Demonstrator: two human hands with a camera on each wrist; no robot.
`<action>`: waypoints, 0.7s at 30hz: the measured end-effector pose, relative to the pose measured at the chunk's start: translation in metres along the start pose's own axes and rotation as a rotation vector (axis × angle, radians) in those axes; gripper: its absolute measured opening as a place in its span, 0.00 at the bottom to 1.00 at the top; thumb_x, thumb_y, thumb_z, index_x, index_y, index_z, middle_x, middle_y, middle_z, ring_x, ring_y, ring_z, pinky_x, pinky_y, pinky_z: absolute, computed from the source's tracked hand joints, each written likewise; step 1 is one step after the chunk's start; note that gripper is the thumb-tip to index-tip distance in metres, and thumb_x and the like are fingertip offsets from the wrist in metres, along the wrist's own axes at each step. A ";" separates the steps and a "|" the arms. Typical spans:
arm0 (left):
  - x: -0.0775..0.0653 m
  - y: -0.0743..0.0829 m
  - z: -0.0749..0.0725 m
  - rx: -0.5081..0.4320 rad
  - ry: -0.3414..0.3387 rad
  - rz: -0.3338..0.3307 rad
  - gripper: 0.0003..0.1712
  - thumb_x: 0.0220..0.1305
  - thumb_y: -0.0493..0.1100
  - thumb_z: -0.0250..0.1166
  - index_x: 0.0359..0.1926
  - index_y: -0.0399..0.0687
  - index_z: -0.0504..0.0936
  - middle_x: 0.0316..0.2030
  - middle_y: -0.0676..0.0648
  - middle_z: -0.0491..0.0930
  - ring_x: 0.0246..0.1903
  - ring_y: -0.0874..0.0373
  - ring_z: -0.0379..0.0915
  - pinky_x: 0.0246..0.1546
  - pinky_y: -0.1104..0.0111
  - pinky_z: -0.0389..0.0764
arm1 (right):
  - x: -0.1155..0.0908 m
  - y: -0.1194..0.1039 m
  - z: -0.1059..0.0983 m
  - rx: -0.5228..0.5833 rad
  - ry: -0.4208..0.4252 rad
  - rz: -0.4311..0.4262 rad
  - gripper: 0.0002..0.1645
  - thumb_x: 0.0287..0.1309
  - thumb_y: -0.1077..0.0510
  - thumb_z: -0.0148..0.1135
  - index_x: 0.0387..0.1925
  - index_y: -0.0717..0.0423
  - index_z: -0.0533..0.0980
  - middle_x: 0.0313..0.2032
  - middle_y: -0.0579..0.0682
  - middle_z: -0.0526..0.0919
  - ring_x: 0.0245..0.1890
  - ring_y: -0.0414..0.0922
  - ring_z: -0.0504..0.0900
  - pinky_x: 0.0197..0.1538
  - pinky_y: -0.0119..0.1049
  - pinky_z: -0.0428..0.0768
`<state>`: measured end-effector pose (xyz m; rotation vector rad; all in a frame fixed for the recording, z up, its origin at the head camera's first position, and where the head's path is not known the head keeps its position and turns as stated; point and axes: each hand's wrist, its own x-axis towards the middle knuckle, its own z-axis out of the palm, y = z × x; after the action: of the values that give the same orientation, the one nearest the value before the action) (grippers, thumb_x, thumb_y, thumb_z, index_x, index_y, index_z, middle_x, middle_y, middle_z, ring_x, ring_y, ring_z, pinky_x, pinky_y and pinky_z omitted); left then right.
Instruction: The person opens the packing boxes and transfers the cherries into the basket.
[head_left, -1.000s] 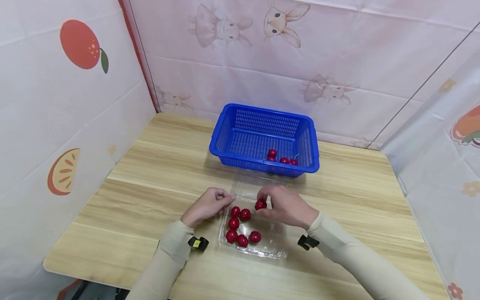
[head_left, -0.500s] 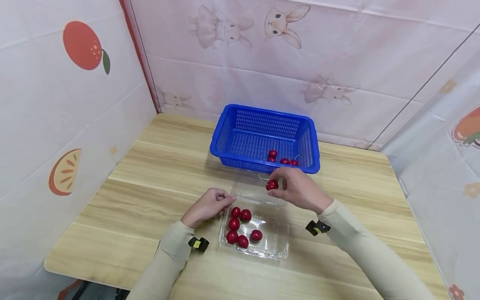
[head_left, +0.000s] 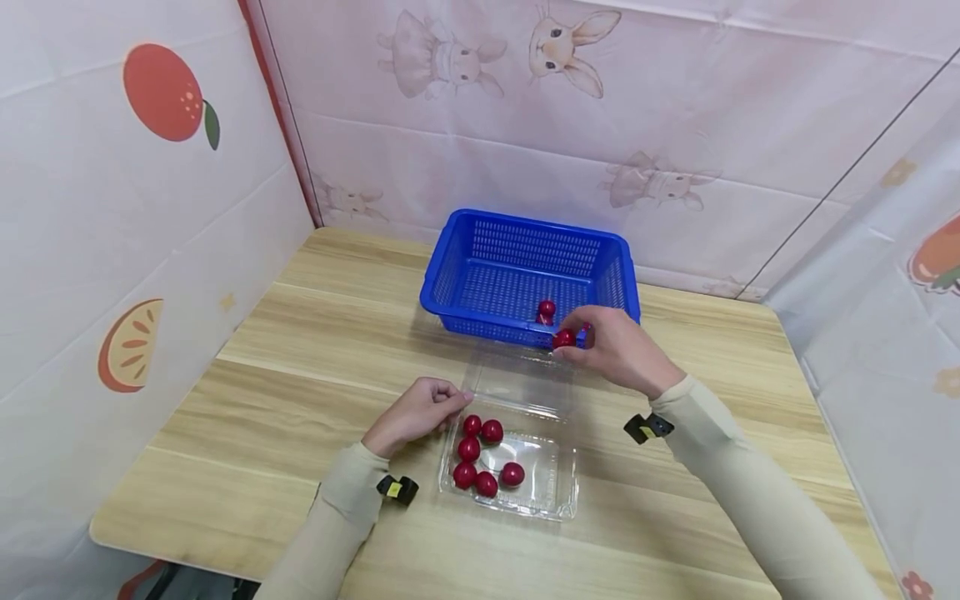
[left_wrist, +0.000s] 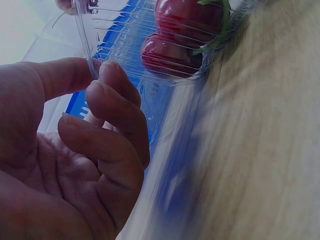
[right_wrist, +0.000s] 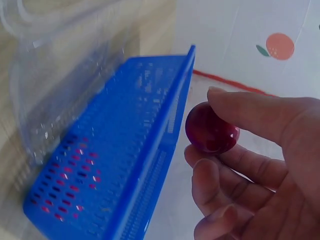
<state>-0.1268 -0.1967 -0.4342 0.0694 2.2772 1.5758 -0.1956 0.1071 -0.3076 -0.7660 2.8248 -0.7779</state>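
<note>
My right hand [head_left: 618,346] pinches a dark red cherry [head_left: 563,338] between thumb and fingers, at the near rim of the blue basket [head_left: 487,327]. The right wrist view shows this cherry [right_wrist: 212,128] just outside the basket wall. With thumb and index finger, my left hand [head_left: 422,410] pinches the edge of the clear plastic clamshell box [head_left: 558,467] at its left side. Several cherries [head_left: 468,448] lie in the box's near half, mostly along the left. In the left wrist view, two cherries [left_wrist: 172,55] show through the ribbed wall. More cherries [head_left: 547,309] sit in the basket, partly hidden by my right hand.
The box's open lid [head_left: 517,379] lies flat toward the basket, which stands at the back of the wooden table [head_left: 300,375]. Printed cloth walls [head_left: 480,142] enclose the table at the back and on both sides.
My right hand has lifted the cherry out of the clamshell box and carried it away from me, over the lid, to the basket's near rim. The left hand has stayed in place.
</note>
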 end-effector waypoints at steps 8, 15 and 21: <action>0.000 0.001 0.001 -0.019 -0.002 -0.006 0.19 0.74 0.52 0.63 0.31 0.42 0.82 0.19 0.54 0.73 0.21 0.59 0.66 0.23 0.74 0.67 | 0.015 0.014 -0.015 -0.017 0.027 0.040 0.19 0.62 0.49 0.74 0.50 0.54 0.84 0.44 0.52 0.89 0.32 0.45 0.81 0.37 0.39 0.79; 0.000 0.000 0.002 -0.025 0.003 -0.019 0.20 0.74 0.53 0.63 0.33 0.41 0.82 0.19 0.53 0.73 0.20 0.60 0.65 0.22 0.74 0.65 | 0.026 0.027 -0.025 -0.050 0.038 0.057 0.20 0.63 0.50 0.72 0.51 0.58 0.83 0.46 0.57 0.88 0.34 0.47 0.83 0.39 0.43 0.82; 0.000 0.001 0.002 -0.028 0.006 -0.021 0.19 0.74 0.52 0.63 0.33 0.40 0.82 0.19 0.53 0.73 0.20 0.59 0.65 0.22 0.74 0.65 | 0.041 0.039 -0.029 -0.087 0.056 0.091 0.22 0.62 0.51 0.72 0.52 0.60 0.83 0.46 0.59 0.88 0.40 0.51 0.85 0.46 0.51 0.83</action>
<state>-0.1259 -0.1946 -0.4340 0.0331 2.2529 1.5989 -0.2550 0.1286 -0.3016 -0.6307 2.9369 -0.6773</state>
